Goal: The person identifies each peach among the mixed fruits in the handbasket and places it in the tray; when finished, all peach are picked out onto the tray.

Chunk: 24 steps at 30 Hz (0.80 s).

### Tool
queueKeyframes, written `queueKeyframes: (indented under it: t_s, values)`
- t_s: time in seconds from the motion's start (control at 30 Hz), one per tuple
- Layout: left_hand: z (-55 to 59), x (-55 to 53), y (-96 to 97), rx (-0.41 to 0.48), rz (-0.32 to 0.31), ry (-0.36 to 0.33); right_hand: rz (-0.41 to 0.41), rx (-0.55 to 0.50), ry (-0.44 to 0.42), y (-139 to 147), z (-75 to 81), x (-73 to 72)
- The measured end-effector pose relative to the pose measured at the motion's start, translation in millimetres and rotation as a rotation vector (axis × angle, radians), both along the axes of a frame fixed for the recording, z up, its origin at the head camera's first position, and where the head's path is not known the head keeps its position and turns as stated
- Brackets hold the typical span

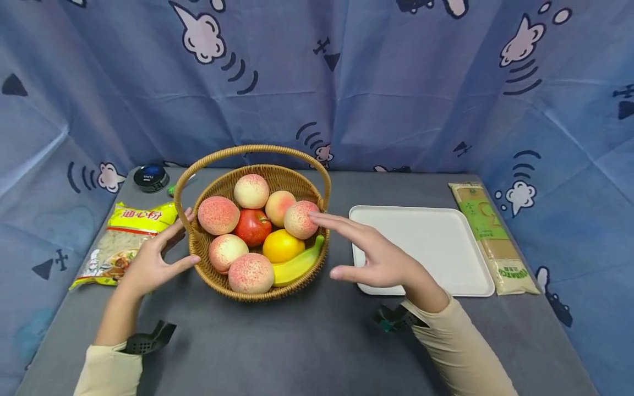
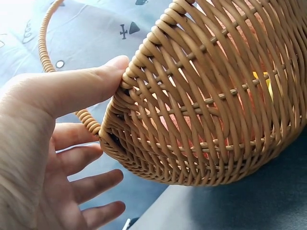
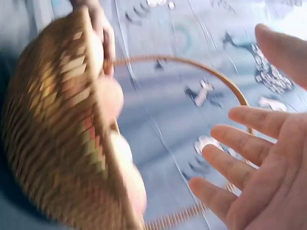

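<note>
A wicker basket (image 1: 214, 278) with a hoop handle (image 1: 247, 149) stands mid-table, holding several peaches (image 1: 218, 215), a red apple (image 1: 253, 226), an orange (image 1: 282, 245) and a banana (image 1: 299, 265). My left hand (image 1: 154, 258) is open against the basket's left wall; in the left wrist view its thumb (image 2: 81, 86) touches the basket rim (image 2: 144, 52). My right hand (image 1: 369, 250) is open just right of the basket, its fingertips reaching a peach (image 1: 300, 219) at the rim. The right wrist view is blurred and shows spread fingers (image 3: 244, 148) beside the basket (image 3: 57, 143).
A white tray (image 1: 421, 247) lies right of the basket, with a long green-and-tan packet (image 1: 490, 236) beyond it. A yellow bag of noodles (image 1: 124, 242) lies left of the basket, a dark round object (image 1: 150, 177) behind it. Blue patterned cloth walls surround the grey table (image 1: 297, 341).
</note>
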<state>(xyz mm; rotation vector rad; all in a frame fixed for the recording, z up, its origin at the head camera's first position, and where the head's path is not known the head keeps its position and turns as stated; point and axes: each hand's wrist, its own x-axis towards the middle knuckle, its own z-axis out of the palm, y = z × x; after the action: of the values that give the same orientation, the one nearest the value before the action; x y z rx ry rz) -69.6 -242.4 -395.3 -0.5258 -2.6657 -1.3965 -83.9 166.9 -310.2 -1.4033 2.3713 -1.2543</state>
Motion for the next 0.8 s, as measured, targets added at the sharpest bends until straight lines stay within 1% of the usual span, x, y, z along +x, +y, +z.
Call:
queueKeyframes:
  t_s: [0.07, 0.23, 0.33, 0.4, 0.47, 0.57, 0.7, 0.8]
  values:
    - [-0.9, 0.6, 0.2, 0.026, -0.008, 0.004, 0.028, 0.015, 0.005, -20.1, 3.4, -9.5]
    - [-1.3, 0.9, 0.6, 0.074, -0.025, -0.001, 0.042, 0.106, -0.027, -70.1, 12.2, -36.0]
    - [-1.5, 0.5, 1.2, 0.088, -0.026, -0.009, 0.048, 0.176, -0.096, -96.0, 13.9, -52.1]
    - [-2.0, 0.2, 1.6, 0.097, -0.026, -0.016, 0.051, 0.223, -0.159, -110.3, 10.8, -63.4]
    - [-2.6, 0.4, 2.1, 0.100, -0.026, -0.017, 0.054, 0.253, -0.243, -122.5, 5.9, -73.4]
    - [-3.5, 0.6, 2.4, 0.102, -0.029, -0.022, 0.069, 0.257, -0.347, -137.7, -3.4, -86.7]
    - [-4.0, 0.9, 1.9, 0.107, -0.036, -0.022, 0.079, 0.238, -0.433, -154.7, -12.0, -98.2]
    - [-4.6, 1.1, 1.3, 0.119, -0.039, -0.021, 0.059, 0.247, -0.453, -165.6, -15.8, -102.4]
